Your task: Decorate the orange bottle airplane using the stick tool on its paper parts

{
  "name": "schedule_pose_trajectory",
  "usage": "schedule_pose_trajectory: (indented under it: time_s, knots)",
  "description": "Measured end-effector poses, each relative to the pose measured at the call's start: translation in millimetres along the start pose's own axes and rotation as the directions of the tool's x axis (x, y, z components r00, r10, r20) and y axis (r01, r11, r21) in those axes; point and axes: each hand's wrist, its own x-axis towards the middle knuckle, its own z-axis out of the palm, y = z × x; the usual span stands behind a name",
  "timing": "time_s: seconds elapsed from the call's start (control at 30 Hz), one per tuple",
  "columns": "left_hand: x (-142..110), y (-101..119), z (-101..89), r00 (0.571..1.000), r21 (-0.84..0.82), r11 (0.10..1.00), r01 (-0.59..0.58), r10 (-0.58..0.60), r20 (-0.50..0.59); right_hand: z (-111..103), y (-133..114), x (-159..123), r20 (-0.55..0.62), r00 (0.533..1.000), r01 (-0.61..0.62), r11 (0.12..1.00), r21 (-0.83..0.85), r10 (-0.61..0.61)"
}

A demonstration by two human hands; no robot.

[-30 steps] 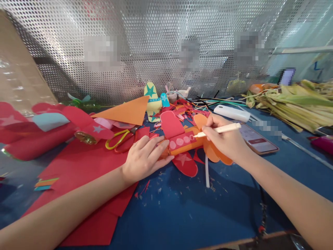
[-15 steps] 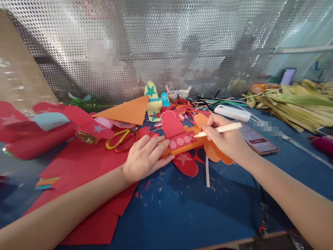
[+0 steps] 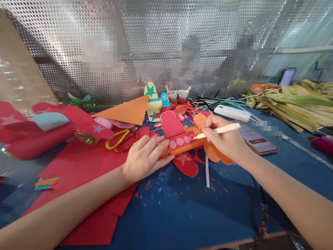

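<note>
The paper model (image 3: 185, 140), lying on the worktop (image 3: 182, 208), seems light with easily bent red wings (image 3: 172, 124), so its orange body (image 3: 180, 150) is the safer hold, and the fingers of the left hand (image 3: 145, 156) hold one end while those of the right hand (image 3: 225, 138) pinch a white pen (image 3: 226, 128).

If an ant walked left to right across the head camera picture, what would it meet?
Brown cardboard, yellow-handled scissors, left hand, red strip with pale circles, right hand, phone, magenta thing.

Two hands (image 3: 147, 158); one pen (image 3: 221, 129); one pair scissors (image 3: 127, 133).
</note>
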Motion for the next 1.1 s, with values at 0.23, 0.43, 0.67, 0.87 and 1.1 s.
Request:
schedule_pose_trajectory:
  time_s: [0.23, 0.43, 0.67, 0.87, 1.1]
  knots:
    - [1.5, 0.1, -0.5, 1.0, 0.001, 1.0, 0.0, 0.0, 0.005, 0.9, 0.1, 0.2, 0.0, 1.0, 0.012, 1.0, -0.019, -0.012]
    - [0.4, -0.6, 0.7, 1.0, -0.004, 1.0, 0.002, -0.002, 0.007, 1.4, -0.6, -0.1, 0.024, 0.999, -0.024, 0.999, 0.029, 0.024]
    - [0.1, -0.9, 0.4, 1.0, -0.009, 1.0, 0.006, -0.006, 0.006, 0.6, -0.9, -1.0, 0.026, 0.999, -0.02, 0.999, 0.03, 0.019]
    - [1.2, -0.4, -0.2, 1.0, -0.009, 1.0, 0.008, -0.007, 0.008, 1.2, -0.3, -0.7, 0.029, 0.999, -0.033, 0.999, 0.032, 0.032]
    - [0.4, -0.7, 0.3, 1.0, -0.016, 1.0, 0.008, -0.008, 0.005, 0.6, -0.5, -1.5, 0.038, 0.999, -0.029, 0.999, 0.022, 0.028]
